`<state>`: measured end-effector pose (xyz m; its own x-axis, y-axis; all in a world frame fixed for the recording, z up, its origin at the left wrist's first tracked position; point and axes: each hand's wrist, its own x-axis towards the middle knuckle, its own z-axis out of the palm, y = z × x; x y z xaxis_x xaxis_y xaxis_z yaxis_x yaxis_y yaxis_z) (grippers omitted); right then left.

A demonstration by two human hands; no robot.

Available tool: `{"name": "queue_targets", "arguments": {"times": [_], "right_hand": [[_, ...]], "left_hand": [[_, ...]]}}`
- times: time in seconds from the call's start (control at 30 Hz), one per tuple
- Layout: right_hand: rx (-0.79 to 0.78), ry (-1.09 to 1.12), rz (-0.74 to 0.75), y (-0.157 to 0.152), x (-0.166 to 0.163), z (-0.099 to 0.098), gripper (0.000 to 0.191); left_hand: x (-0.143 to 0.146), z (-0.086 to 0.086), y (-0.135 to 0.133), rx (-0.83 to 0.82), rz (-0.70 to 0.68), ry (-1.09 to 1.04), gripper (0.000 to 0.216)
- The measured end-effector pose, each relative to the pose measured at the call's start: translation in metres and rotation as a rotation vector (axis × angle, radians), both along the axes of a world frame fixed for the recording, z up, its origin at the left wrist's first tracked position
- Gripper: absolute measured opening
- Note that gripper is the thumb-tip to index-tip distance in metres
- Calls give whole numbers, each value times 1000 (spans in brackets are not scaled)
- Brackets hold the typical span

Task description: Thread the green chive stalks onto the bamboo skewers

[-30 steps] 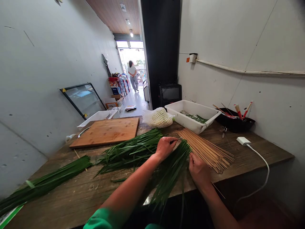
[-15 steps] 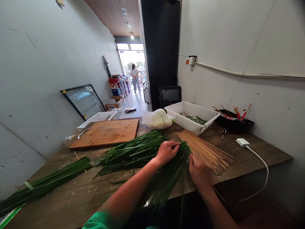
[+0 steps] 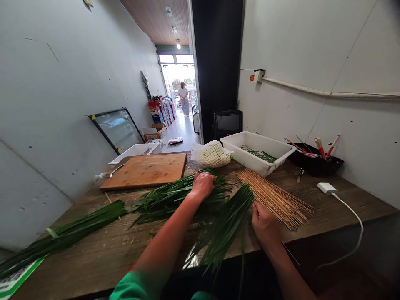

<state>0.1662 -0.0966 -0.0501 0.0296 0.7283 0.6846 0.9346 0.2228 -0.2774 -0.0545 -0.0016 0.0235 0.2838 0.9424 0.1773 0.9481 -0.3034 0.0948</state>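
Long green garlic chives (image 3: pixel 168 196) lie in a loose pile in the middle of the table. My left hand (image 3: pixel 203 184) is on the pile's right end, fingers curled down among the leaves; the fingertips are partly hidden. My right hand (image 3: pixel 264 218) is closed in a pinch at the upper end of a fanned row of chives (image 3: pixel 229 225), whose leaves hang past the table's front edge. A thin bamboo skewer (image 3: pixel 291 254) shows beyond my right wrist, in line with the pinched fingers. Many bamboo skewers (image 3: pixel 278 198) lie spread just beyond that hand.
A tied chive bundle (image 3: pixel 68 229) lies left, a cutting board (image 3: pixel 146 171) behind. Further back are a net-wrapped item (image 3: pixel 215 155), a white tub (image 3: pixel 250 160) with green scraps, a black bowl (image 3: pixel 315 163) with sticks and a white charger (image 3: pixel 327 188). A person (image 3: pixel 183 98) stands far off.
My left hand has left the fanned chives and moved left onto the loose pile. My right hand stays at the row's upper end. The view has shifted slightly.
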Motion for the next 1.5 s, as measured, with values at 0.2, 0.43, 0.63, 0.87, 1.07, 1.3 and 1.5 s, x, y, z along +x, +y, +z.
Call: {"name": "queue_targets", "arguments": {"times": [0.2, 0.43, 0.63, 0.87, 1.07, 1.3, 1.5], "right_hand": [[-28, 5, 11, -1, 0, 2, 37], [-19, 32, 9, -1, -1, 1, 39], [-6, 11, 37, 0, 1, -1, 35], [-8, 12, 17, 1, 1, -2, 33], [-27, 36, 56, 0, -1, -1, 31], [-13, 32, 68, -3, -3, 5, 32], [-23, 22, 69, -4, -4, 9, 34]], "left_hand": [[-5, 13, -4, -8, -38, 31, 13], [0, 12, -3, 12, -41, -150, 19], [2, 11, -4, 84, -22, -76, 28], [14, 6, -4, 87, -99, -225, 28], [37, -7, -8, 38, -164, -521, 16], [52, -14, -12, -81, -158, -802, 16], [55, -14, -12, -93, -167, -854, 18]]}}
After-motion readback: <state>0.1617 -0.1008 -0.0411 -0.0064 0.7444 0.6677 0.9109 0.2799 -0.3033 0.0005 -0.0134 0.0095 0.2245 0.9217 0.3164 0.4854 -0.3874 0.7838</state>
